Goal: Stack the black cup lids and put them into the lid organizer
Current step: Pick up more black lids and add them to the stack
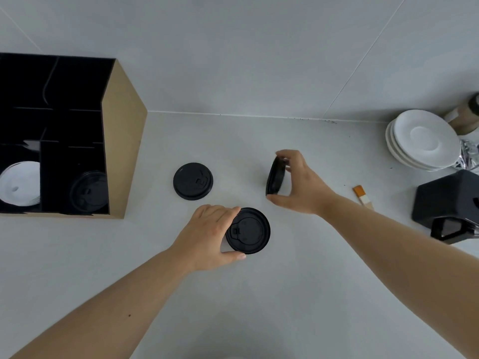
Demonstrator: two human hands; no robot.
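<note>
Three black cup lids are out on the white counter. One lid (pixel 193 181) lies flat by itself, left of centre. My left hand (pixel 210 235) grips a second lid (pixel 250 231) by its left edge, thumb and fingers around the rim, flat on or just above the counter. My right hand (pixel 302 185) holds a third lid (pixel 275 176) tilted up on edge, pinched between thumb and fingers above the counter. The lid organizer (pixel 121 141), a black box with a tan side, stands at the left with black lids (pixel 89 191) and white lids (pixel 20 183) in its front compartments.
A stack of white saucers (pixel 422 138) sits at the far right by the wall, with crumpled foil (pixel 469 154) and a jar (pixel 466 115) beside it. A black angular holder (pixel 448 203) stands at the right edge. A small orange and white packet (pixel 363 196) lies near my right wrist.
</note>
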